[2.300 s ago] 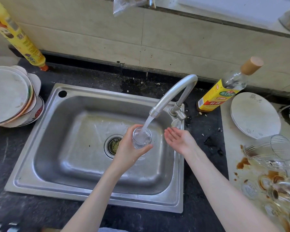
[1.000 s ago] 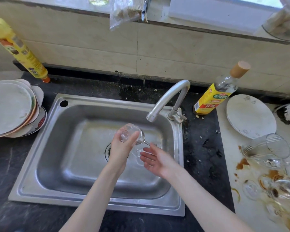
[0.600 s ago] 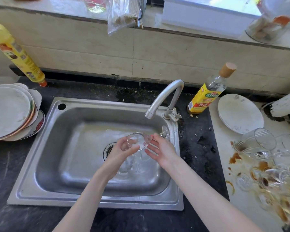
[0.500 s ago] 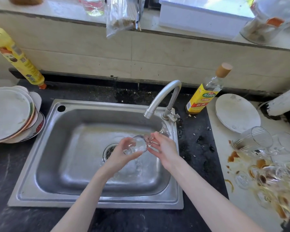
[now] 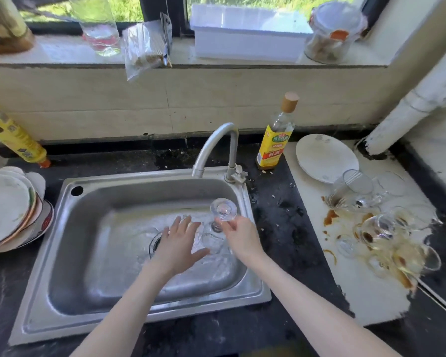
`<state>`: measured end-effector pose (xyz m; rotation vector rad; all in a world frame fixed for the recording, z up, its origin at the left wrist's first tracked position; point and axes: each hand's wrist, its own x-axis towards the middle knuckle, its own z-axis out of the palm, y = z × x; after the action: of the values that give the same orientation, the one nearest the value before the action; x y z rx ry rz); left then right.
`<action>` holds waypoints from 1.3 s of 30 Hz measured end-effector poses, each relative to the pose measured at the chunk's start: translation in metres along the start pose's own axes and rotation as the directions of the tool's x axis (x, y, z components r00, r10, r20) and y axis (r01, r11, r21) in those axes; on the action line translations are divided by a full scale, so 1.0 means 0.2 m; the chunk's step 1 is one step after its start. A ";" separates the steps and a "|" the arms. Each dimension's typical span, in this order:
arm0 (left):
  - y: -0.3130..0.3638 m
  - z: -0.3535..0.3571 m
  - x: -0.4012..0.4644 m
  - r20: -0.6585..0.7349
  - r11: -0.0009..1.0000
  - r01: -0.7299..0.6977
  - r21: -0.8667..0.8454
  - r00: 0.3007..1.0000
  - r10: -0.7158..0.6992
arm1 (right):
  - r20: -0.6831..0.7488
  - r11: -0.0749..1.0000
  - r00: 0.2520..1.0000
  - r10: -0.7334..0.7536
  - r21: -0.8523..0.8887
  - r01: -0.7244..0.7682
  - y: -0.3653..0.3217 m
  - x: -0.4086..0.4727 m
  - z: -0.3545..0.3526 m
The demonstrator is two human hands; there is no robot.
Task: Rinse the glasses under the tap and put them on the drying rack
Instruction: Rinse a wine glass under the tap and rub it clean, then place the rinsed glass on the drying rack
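Bright daylight from window (image 5: 129, 9), wide-angle edge bending, slight motion blur

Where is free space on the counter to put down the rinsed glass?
Bare dark counter lies behind the sink, between yellow bottle and tap; another strip right of the sink. The white board is crowded with dirty glasses; stacked plates fill the left.

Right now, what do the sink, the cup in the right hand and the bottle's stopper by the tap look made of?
Sink: brushed stainless steel by its dull grey sheen.
Cup pinched by the right hand: clear glass, see-through with a thick base; hard plastic is possible.
Stopper: tan and matte, probably wood or cork.
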<state>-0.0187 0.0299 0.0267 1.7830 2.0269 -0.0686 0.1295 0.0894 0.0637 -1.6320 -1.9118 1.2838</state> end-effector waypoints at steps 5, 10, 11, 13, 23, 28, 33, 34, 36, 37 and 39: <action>0.14 -0.07 -0.20 -0.208 0.978 -0.209 -0.010 0.957 0.202 | -0.158 0.993 0.984 -0.077 0.074 0.089 0.06 -0.24 -0.17; 0.39 -0.06 -0.40 -0.198 0.914 -0.391 0.110 0.892 0.406 | -0.351 0.983 0.926 -0.137 0.066 0.171 0.18 -0.73 -0.40; 0.47 -0.03 -0.46 -0.197 0.887 -0.441 0.137 0.866 0.461 | -0.391 0.984 0.909 -0.141 0.049 0.173 0.22 -0.86 -0.44; 0.64 0.03 -0.60 -0.201 0.830 -0.525 0.189 0.807 0.556 | -0.466 0.987 0.876 -0.127 0.032 0.161 0.32 -1.13 -0.51; 1.46 0.47 -1.54 0.040 0.316 -0.898 0.305 0.344 0.938 | -0.790 0.951 0.541 0.287 0.302 -0.063 0.85 -2.71 -0.59; 1.83 0.72 -1.95 0.174 0.052 -0.971 0.232 0.094 0.980 | -0.866 0.907 0.272 0.420 0.393 -0.151 1.07 -3.39 -0.53; 2.21 0.96 -2.28 0.245 -0.172 -0.975 0.144 -0.133 0.960 | -0.865 0.857 0.040 0.501 0.489 -0.166 1.24 -3.87 -0.55; 2.29 1.02 -2.34 0.254 -0.203 -0.970 0.136 -0.164 0.953 | -0.857 0.848 0.018 0.514 0.505 -0.163 1.27 -3.94 -0.58; 2.46 1.13 -2.43 0.272 -0.250 -0.959 0.130 -0.208 0.940 | -0.842 0.827 -0.019 0.540 0.534 -0.178 1.36 -4.08 -0.65; 2.56 1.17 -2.47 0.292 -0.264 -0.956 0.126 -0.218 0.931 | -0.835 0.816 -0.037 0.548 0.544 -0.196 1.41 -4.15 -0.69; 2.75 1.27 -2.55 0.296 -0.286 -0.951 0.118 -0.242 0.924 | -0.825 0.798 -0.060 0.562 0.560 -0.221 1.52 -4.27 -0.79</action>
<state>0.6168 -0.4334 0.1127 2.9680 -0.2502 0.0477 0.6865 -0.6355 0.1686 -2.0799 -0.2928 0.1285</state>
